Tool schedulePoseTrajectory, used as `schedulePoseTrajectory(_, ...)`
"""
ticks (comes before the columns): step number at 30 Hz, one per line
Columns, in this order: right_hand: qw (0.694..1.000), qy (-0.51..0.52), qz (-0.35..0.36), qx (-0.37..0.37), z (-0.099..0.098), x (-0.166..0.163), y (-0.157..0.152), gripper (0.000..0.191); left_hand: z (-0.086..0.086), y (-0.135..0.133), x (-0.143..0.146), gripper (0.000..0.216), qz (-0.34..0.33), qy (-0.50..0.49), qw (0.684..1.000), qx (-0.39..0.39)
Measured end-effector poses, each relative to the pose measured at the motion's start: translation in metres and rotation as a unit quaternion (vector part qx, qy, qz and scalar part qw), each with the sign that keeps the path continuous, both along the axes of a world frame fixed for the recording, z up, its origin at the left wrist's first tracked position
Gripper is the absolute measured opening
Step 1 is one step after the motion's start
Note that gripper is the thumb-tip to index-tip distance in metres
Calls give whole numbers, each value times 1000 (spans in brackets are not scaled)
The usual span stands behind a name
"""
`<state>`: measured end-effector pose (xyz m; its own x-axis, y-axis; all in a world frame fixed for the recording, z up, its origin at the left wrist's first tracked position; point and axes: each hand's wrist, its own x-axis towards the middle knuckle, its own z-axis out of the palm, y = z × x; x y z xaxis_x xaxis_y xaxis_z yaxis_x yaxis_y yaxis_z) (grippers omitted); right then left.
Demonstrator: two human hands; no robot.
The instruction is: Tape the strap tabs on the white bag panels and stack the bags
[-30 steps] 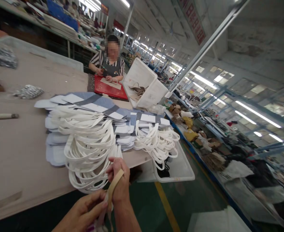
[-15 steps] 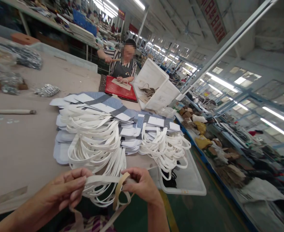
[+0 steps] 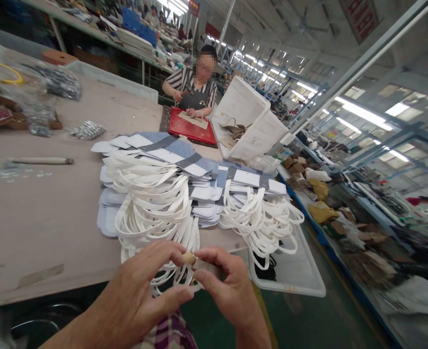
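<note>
My left hand (image 3: 144, 291) and my right hand (image 3: 228, 291) meet at the table's near edge, both pinching a tan strap (image 3: 189, 257) between fingertips. Most of the strap is hidden behind my fingers. Just beyond my hands lies a big pile of white strap loops (image 3: 152, 203) on stacked grey and white bag panels (image 3: 170, 155). A second pile of white loops (image 3: 261, 218) hangs over the table edge to the right.
The beige table (image 3: 35, 218) holds a wooden-handled tool (image 3: 41, 160), small metal parts (image 3: 13, 170) and bagged hardware (image 3: 88, 130). A white bin (image 3: 301, 276) sits below the edge. Across the table, a person works over a red mat (image 3: 188, 128) beside a tilted white box (image 3: 250, 123).
My hands have come together from being apart, and the tan strap is now bunched between the fingertips instead of stretched between them. The view has shifted left and down.
</note>
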<state>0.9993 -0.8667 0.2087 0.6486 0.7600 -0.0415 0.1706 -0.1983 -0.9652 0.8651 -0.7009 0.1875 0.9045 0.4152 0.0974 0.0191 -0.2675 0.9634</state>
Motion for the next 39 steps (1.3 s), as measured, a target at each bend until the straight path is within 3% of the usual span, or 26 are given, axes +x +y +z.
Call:
schedulePoseTrajectory(3, 999, 26, 11, 16, 0, -5, 2, 22, 5, -2, 11, 34, -59, 18, 998, -13)
schedulePoseTrajectory(7, 984, 168, 11, 57, -9, -9, 4, 34, -3, 5, 13, 35, -62, 68, 989, -115)
schedulePoseTrajectory(11, 975, 217, 18, 44, -16, -12, 8, 44, -7, 11, 11, 41, -130, 91, 969, -188)
schedulePoseTrajectory(18, 984, 177, -15, 1, -23, -16, 17, 47, -16, 17, 14, 37, -82, 75, 969, -222)
schedulePoseTrajectory(22, 988, 145, -14, -54, -20, -16, 19, 37, -18, 22, 10, 37, -78, 74, 975, -195)
schedulePoseTrajectory(28, 988, 124, 12, -96, -22, -16, 17, 28, -21, 29, 6, 42, -163, 109, 973, -120)
schedulePoseTrajectory(33, 988, 139, -12, -63, -35, -16, 22, 25, -31, 29, 5, 54, -219, 81, 937, -258)
schedulePoseTrajectory(37, 988, 153, -21, -15, -43, -18, 29, 29, -34, 25, 2, 43, -206, 98, 874, -428)
schedulePoseTrajectory(39, 993, 106, -42, -6, -43, -19, 30, 27, -34, 25, 1, 40, -195, 119, 852, -471)
